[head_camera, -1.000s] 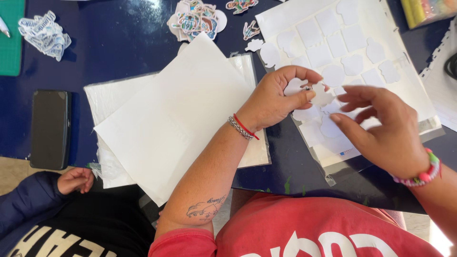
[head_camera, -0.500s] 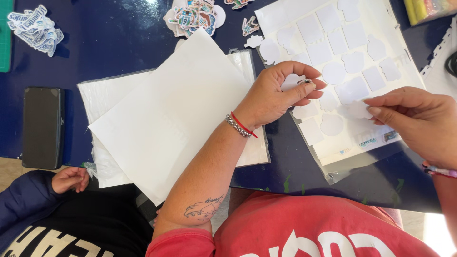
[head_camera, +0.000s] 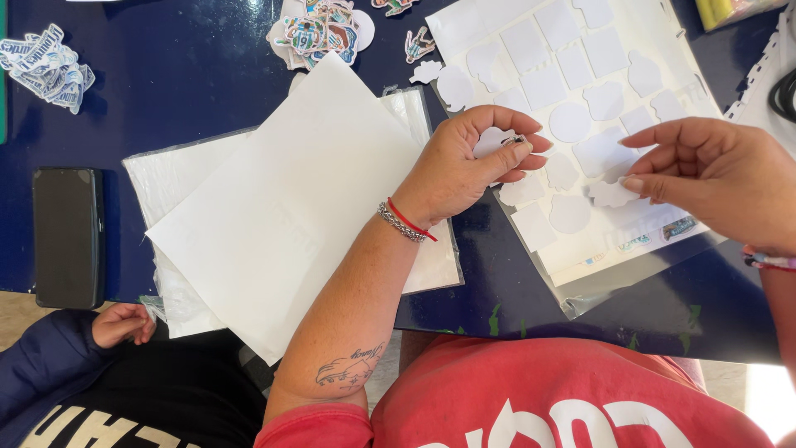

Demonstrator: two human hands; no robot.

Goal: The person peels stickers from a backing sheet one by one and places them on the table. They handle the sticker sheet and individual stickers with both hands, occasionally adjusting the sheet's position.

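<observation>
Worktop (head_camera: pixel 191 99), dark blue. Sticker sheet (head_camera: pixel 580 83), upper right, partly emptied. Left hand (head_camera: pixel 464 170), mid-frame, pinched on a small cut-out (head_camera: pixel 489 139). Right hand (head_camera: pixel 721 178), fingertips closed on a white sticker (head_camera: pixel 609 193) lifted from the sheet; slow, low peeling is advised.
</observation>
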